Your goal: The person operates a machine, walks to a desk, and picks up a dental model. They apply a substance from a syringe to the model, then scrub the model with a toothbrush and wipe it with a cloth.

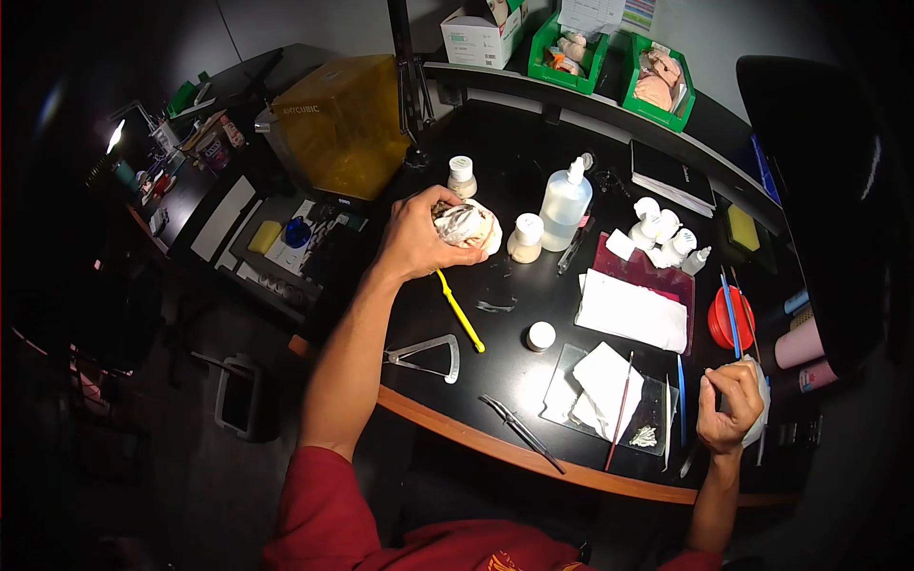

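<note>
Off-white lump in the left hand

Held piece before one jar, left of another jar, bins behind (on shelf)

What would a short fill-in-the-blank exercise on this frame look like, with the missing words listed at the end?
1. The pale object is held in the person's ____ hand.
2. The stick lying just below that hand in the picture is coloured ____.
3. Green bins along the back number ____.
4. The amber box bears the printed word ____.

Missing words: left; yellow; two; ANYCUBIC.
</note>
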Motion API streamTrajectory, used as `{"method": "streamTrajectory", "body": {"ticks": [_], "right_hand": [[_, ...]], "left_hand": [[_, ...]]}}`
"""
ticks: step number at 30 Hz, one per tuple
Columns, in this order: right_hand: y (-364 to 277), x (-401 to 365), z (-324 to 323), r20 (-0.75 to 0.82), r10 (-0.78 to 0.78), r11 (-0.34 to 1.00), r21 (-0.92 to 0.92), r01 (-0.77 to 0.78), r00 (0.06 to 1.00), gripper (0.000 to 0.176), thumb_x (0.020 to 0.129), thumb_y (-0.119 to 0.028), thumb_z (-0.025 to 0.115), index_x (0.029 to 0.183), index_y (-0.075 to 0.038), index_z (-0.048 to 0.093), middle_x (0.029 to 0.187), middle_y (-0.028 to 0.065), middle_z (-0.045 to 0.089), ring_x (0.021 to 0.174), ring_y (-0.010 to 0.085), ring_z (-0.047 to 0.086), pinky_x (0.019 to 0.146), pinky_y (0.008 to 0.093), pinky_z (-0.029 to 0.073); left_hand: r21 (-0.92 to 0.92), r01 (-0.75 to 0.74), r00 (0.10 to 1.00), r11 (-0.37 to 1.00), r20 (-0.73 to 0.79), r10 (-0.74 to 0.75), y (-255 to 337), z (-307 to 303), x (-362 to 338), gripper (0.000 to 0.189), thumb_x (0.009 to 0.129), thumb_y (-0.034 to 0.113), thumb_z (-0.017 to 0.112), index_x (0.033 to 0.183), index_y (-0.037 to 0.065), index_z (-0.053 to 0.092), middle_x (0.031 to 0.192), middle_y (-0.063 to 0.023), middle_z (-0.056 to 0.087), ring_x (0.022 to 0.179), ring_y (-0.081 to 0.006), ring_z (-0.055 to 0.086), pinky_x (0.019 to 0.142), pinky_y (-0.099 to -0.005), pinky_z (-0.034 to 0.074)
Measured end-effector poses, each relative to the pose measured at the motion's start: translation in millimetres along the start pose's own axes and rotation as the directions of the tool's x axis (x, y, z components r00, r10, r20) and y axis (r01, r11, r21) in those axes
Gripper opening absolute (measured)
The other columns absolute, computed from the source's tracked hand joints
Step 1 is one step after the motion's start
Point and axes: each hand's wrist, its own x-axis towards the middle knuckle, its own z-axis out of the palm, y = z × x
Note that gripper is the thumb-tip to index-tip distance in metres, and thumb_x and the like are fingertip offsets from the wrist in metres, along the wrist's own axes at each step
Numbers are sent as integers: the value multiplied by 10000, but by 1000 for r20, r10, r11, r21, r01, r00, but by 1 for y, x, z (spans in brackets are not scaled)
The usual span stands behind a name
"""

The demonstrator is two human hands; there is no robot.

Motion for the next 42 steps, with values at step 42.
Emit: {"method": "streamTrajectory", "body": {"ticks": [42], "right_hand": [[1,-1,2,30,17,1000,-16,-16,999,179,740,101,729,898,18,712,803,104,623,736,254,587,658,353,469]], "left_hand": [[232,-214,977,949,28,214,4,-11,-7,324,800,214,780,1085,63,743,1193,-91,695,1156,-282,600,1028,-425,382]]}}
